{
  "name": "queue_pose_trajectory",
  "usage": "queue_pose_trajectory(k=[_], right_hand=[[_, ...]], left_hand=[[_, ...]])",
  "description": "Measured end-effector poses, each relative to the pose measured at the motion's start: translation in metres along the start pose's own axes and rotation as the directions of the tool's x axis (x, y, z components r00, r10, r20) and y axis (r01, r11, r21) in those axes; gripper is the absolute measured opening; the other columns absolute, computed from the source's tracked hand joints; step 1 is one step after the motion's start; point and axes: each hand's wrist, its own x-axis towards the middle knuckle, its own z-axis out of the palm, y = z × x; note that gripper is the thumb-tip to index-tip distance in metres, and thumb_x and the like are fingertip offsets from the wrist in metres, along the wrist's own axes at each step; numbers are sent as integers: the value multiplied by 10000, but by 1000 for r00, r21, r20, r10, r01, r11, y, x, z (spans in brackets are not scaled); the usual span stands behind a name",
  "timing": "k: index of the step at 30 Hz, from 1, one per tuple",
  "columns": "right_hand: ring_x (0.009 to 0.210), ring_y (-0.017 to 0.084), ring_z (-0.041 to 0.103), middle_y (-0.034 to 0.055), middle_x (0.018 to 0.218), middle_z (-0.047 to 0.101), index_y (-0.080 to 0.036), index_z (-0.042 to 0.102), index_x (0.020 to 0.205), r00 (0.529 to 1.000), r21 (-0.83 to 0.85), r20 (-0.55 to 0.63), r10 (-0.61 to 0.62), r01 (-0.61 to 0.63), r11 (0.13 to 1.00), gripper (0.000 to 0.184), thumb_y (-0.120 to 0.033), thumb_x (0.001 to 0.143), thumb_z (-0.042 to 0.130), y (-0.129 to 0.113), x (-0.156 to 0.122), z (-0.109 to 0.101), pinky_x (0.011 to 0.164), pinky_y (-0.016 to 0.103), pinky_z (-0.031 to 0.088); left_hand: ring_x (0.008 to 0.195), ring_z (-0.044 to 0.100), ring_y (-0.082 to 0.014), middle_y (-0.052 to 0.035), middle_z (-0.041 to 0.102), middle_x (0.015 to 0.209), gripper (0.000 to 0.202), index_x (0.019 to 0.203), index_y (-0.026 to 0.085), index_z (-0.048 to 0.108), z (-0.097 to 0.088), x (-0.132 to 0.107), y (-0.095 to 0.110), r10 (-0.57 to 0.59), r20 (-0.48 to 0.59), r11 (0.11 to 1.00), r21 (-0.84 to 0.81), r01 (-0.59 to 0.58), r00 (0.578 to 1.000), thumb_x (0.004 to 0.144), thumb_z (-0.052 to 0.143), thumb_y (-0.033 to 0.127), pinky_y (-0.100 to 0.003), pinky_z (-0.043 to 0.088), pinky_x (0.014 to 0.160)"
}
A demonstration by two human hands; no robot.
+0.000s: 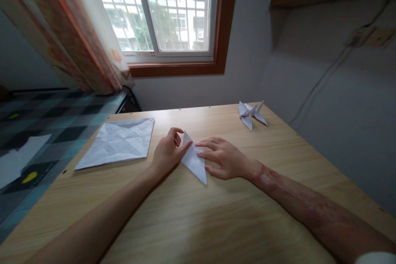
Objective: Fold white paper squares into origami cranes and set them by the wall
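A small piece of folded white paper (194,161) lies on the wooden table between my two hands, with one pointed corner toward me. My left hand (168,148) pinches its far left edge, the thumb laid on top and the index finger curled near the upper tip. From the other side my right hand (221,157) rests palm down, fingers spread, with its fingertips on the paper's right edge. Part of the paper is hidden under the fingers.
A creased white paper sheet (123,138) lies at the table's left. Folded paper cranes (251,114) stand at the far right corner. The wooden table (173,222) meets the wall below the window. A bed with a checked cover (62,111) adjoins on the left, bearing more paper (21,159).
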Motion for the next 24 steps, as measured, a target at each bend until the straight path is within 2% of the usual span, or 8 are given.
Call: queue_pose_trajectory(k=[2,3,7,9,13,16,20,24], right_hand=[[1417,320,638,121,1527,690,-239,721,1330,1000,-24,-2,17,-17,1000,403,-283,929,732,-1,0,-1,1267,537,420],[1389,318,653,116,1492,712,-237,721,1311,1000,-32,-1,25,-25,999,400,-263,912,731,-2,0,-1,1268,533,415],[1247,310,700,94,1334,777,-236,722,1232,998,-58,2,66,-66,996,378,-207,856,736,-1,0,-1,1256,516,414],[1199,310,704,91,1287,784,-235,722,1198,996,-70,-6,90,-90,993,350,-214,850,748,1,-1,-1,1244,515,419],[1139,306,698,94,1228,783,-231,726,1150,993,-96,-40,112,-115,989,243,-281,914,757,5,-2,-1,1188,515,454],[1125,305,681,98,1212,780,-230,728,1102,992,-122,-54,115,-120,985,170,-334,970,752,8,-3,0,1128,508,488],[1108,292,665,84,1175,786,-233,725,1048,990,-153,-82,113,-124,980,103,-334,1031,712,10,-3,1,1091,492,507],[1101,278,661,64,1143,795,-245,722,1039,987,-188,-128,96,-119,975,80,-225,1063,648,12,-3,3,1117,497,491]], left_hand=[[646,585,-167,59,621,790,436,1265,245,584,0,-1,-1,-6,26,996,-83,9,1000,895,780,367,-290,431,639],[655,596,-162,49,650,834,436,1276,250,587,1,-2,-1,15,63,993,-118,-8,998,893,776,342,-286,447,639],[709,633,-156,-21,706,941,110,1047,230,720,2,-2,1,191,233,974,-168,-154,953,970,679,297,-286,498,663],[788,671,-177,-49,723,966,137,987,223,754,2,-1,3,261,268,961,-157,-226,927,1006,629,278,-299,536,727],[978,736,-222,-72,771,1082,165,1062,227,766,0,-2,8,334,280,941,-147,-304,900,974,628,208,-343,582,903],[996,755,-225,-77,778,1207,212,1110,232,760,-5,-4,13,376,333,926,-157,-343,865,933,650,193,-351,600,917],[1164,749,-274,-93,768,1314,251,1174,242,743,-11,-5,20,438,369,898,-127,-422,820,954,749,361,-416,580,1061],[1236,722,-348,-125,755,1332,497,1203,242,737,-11,-8,24,483,370,853,8,-522,794,870,836,598,-527,541,1128]])
